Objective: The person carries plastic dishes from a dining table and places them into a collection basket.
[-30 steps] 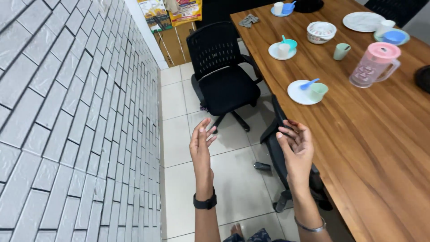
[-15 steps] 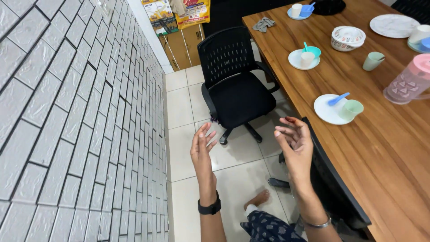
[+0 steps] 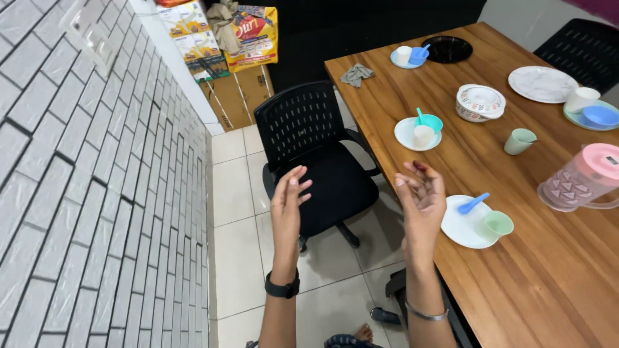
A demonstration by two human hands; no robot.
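My left hand is raised in front of me with its fingers loosely spread and nothing in it; a black watch sits on that wrist. My right hand is also raised, fingers curled slightly apart, holding nothing, with a thin bangle on the wrist. Both hands hover over the tiled floor, in front of a black mesh office chair. The right hand is close to the near edge of a long wooden table, just left of a white plate carrying a blue spoon and a green cup.
On the table stand a pink-lidded jug, a patterned bowl, more plates and cups, a black plate and a grey cloth. A grey brick wall runs along the left. Cardboard boxes stand at the back.
The view has tilted up and moved, so the chair and table now sit lower and nearer. Both hands stayed raised and apart, holding nothing throughout.
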